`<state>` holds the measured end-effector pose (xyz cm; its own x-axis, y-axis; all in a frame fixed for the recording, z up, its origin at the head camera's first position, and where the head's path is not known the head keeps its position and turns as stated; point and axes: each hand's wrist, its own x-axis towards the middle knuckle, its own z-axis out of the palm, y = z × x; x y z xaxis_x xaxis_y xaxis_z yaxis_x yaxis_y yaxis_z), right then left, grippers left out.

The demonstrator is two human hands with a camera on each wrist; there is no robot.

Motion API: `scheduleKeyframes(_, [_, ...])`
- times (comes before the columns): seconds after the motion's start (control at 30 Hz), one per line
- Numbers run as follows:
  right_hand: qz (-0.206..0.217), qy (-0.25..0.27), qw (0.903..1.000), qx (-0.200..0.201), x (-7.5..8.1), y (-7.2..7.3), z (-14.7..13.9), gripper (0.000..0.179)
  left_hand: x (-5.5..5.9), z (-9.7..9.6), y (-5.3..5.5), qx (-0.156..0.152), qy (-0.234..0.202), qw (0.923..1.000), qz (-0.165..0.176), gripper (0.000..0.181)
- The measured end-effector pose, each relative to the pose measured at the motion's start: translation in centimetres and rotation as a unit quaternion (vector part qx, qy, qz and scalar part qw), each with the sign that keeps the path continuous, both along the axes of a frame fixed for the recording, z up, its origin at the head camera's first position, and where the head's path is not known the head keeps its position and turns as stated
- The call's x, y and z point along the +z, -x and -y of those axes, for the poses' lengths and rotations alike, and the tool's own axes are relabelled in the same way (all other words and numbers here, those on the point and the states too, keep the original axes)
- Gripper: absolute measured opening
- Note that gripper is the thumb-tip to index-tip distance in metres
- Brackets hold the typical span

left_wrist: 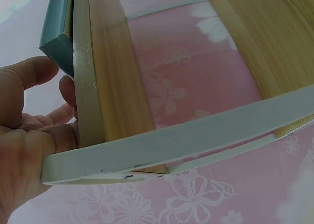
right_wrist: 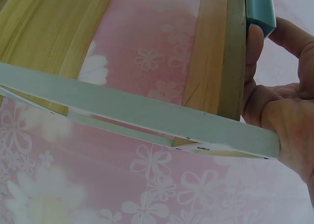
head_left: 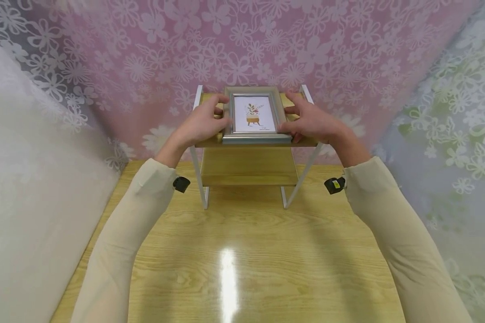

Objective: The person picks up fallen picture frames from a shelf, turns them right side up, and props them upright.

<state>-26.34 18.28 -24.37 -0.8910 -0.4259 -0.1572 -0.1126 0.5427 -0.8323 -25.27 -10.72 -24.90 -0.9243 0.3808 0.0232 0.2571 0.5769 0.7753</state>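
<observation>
A picture frame (head_left: 256,138) with a silver-blue and beige border lies face up on the top board of a small two-tier shelf, showing a drawing of a plant in a footed pot. At its left edge my left hand (head_left: 205,120) grips the side, thumb toward the front and fingers farther back. My right hand (head_left: 313,120) holds the opposite side, its thumb over the front right corner. In the left wrist view the left fingers reach the frame's blue corner (left_wrist: 56,45). The right wrist view shows a thumb and finger around the other blue corner (right_wrist: 261,11).
The shelf has a wooden lower board (head_left: 248,166) and white metal legs (head_left: 198,170). Behind it hangs a pink flowered curtain (head_left: 242,49). Pale fabric walls (head_left: 36,193) stand on both sides. Wood-patterned floor (head_left: 266,255) spreads in front, with a bright reflection.
</observation>
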Motion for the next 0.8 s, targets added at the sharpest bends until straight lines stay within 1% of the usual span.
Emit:
scheduleKeyframes(0.13, [-0.005, -0.006, 1.0, 0.002, 0.03, -0.09, -0.13, 0.105, 0.04, 0.01, -0.03, -0.008, 0.008, 0.9999, 0.003, 0.063])
scheduleKeyframes(0.27, [0.001, 0.002, 1.0, 0.003, 0.15, -0.31, -0.3, 0.106, -0.01, -0.03, -0.04, -0.017, 0.017, 0.9997, 0.002, 0.065])
scheduleKeyframes(0.37, [0.0, 0.014, 0.9999, 0.007, 0.11, -0.51, -0.31, 0.107, -0.12, -0.07, -0.04, -0.023, 0.019, 0.9996, -0.004, 0.065])
scheduleKeyframes(0.5, [-0.015, 0.026, 0.9995, 0.009, -0.08, -0.62, -0.41, 0.105, -0.36, -0.11, -0.16, -0.025, 0.026, 0.9992, -0.018, 0.065])
scheduleKeyframes(0.8, [-0.047, 0.046, 0.9979, 0.003, -0.74, -0.71, -0.4, 0.102, -0.89, 0.21, -0.63, -0.025, -0.004, 0.9992, -0.029, 0.068])
